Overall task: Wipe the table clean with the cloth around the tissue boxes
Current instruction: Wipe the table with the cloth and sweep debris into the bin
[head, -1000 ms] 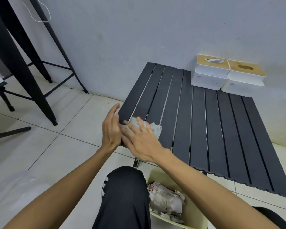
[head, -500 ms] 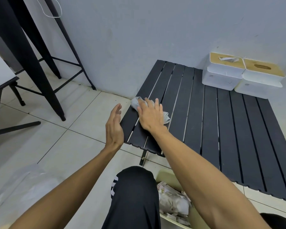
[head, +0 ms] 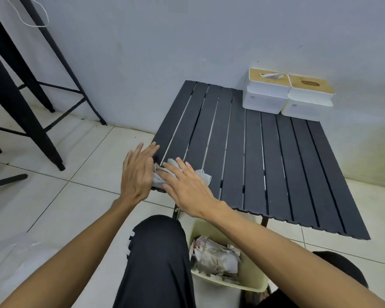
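Straight-fingered and gripping nothing, my right hand (head: pixel 187 185) presses the crumpled grey cloth (head: pixel 203 177) flat at the near left corner of the black slatted table (head: pixel 276 163). My left hand (head: pixel 138 172), fingers likewise straight, stands against the left edge, just beside the cloth. Two white wooden-lidded tissue boxes (head: pixel 266 96) sit touching at the far right corner, well apart from the cloth.

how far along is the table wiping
Done: hard to judge; the black slatted table shows no obvious dirt. In hand: the right hand presses the crumpled grey cloth flat on the near left corner, with the left hand open at that edge. Left: probably the slats beside the two white tissue boxes with wooden lids at the far right corner, far from the cloth.
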{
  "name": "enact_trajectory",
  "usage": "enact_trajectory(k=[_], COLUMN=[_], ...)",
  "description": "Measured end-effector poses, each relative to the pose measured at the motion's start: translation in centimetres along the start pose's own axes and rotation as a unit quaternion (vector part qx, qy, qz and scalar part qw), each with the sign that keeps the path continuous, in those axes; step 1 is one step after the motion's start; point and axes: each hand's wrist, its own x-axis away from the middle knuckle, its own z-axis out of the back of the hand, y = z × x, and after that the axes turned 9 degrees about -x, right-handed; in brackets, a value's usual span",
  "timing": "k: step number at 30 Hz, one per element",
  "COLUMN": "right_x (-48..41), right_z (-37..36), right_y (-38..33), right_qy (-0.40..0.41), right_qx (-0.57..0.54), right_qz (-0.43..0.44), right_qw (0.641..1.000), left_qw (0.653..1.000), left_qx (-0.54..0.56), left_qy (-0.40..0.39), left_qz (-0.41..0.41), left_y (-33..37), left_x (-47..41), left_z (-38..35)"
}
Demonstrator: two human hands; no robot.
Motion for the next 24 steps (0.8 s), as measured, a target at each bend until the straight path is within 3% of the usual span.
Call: enact_trajectory(k=[7, 15, 21, 24], right_x=[7.2, 14.1, 11.2, 12.2], right_z=[2.9, 6.2, 3.6, 4.4], right_y=[4.3, 10.6, 6.9, 7.9], right_qy=[0.032, 0.138, 0.122, 0.100], right_qx=[0.013, 0.005, -0.035, -0.030], right_qz=[-0.091, -0.271, -0.119, -0.098], right_qw=[0.995, 0.953, 0.985, 0.990], left_qw=[0.982, 0.970, 0.964, 0.962], left_qx=[-0.162, -0.190, -0.182, -0.187], left_qy=[-0.075, -0.097, -0.130, -0.135], left_qz=[-0.054, -0.113, -0.143, -0.145], left_y=[0.7, 2.7, 4.7, 4.4], left_x=[-0.1, -0.4, -1.1, -1.1], left_z=[0.2, -0.3, -1.9, -2.1])
